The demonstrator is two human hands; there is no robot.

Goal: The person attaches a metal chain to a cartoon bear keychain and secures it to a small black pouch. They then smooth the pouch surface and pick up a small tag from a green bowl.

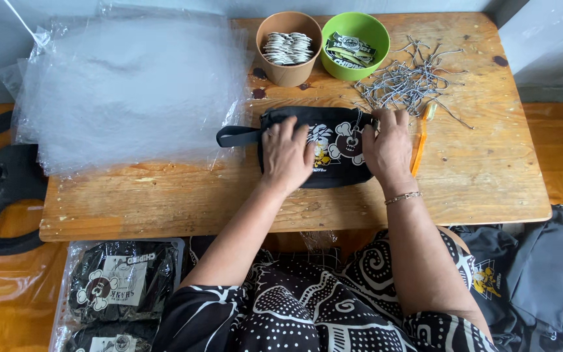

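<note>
Mostly hands (287,155) (387,146) cover black pouch (337,146) print.

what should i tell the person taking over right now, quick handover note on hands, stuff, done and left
Left hand: flat on the black pouch, left half, not gripping.
Right hand: pressing the pouch's right end, fingers at the top edge near the zipper.
Things: pouch lies flat on the wooden table; clear plastic bags stacked at left; brown cup of tags, green bowl of labels and a pile of strings at the far edge.
Done: bagged pouches sit in a pile below the table.
Left: this pouch is not bagged yet.
</note>
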